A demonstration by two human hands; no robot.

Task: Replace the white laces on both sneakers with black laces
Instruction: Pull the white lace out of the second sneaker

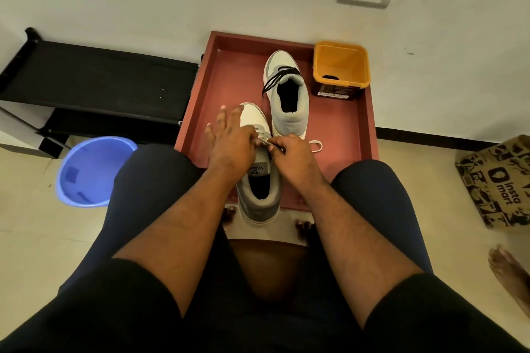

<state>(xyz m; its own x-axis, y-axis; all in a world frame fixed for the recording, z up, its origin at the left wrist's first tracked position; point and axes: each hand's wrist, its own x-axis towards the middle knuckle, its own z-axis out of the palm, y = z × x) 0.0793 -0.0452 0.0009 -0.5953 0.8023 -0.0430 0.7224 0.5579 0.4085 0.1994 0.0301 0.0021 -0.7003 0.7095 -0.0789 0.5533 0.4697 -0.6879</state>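
Observation:
Two grey-and-white sneakers stand on a reddish tray (341,129). The far sneaker (288,100) carries a black lace (276,79) across its tongue. The near sneaker (259,180) still has a white lace (263,139). My left hand (229,140) lies over the near sneaker's front, fingers spread, thumb at the lace. My right hand (291,156) pinches the white lace beside the tongue. A loop of white lace (315,145) lies on the tray to the right of my right hand.
A yellow tub (339,69) with something black inside stands at the tray's back right corner. A blue bucket (91,170) sits on the floor at left, a black shoe rack (94,80) behind it. A printed paper bag (499,180) is at right. A bare foot (510,275) shows at the right edge.

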